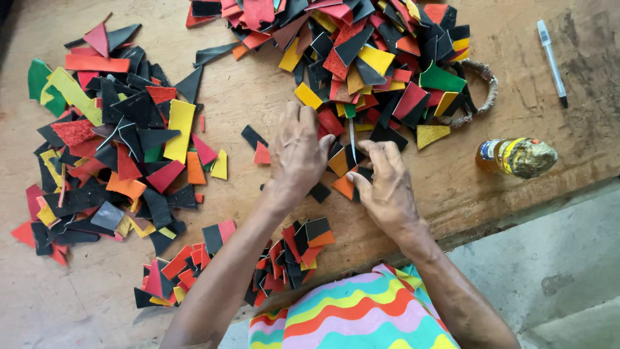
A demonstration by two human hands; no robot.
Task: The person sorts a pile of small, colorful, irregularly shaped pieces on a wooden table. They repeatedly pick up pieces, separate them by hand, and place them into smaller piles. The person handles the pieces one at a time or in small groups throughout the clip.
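Observation:
My left hand [297, 155] rests palm down on the wooden table [245, 90], fingers bent over small leather scraps at the near edge of the big multicoloured pile [361, 52]. My right hand [386, 187] sits beside it, thumb and fingers pinching an orange and black piece [344, 185]. A thin white stick [352, 139] stands between the two hands. Whether the left hand grips anything is hidden under its fingers.
A second heap of black, red, yellow and green scraps [116, 155] covers the left side. Joined pieces [290, 252] lie near the front edge. A small glue bottle [516, 157] lies on its side at right, a white pen [552, 61] beyond it, and a woven ring [484, 90].

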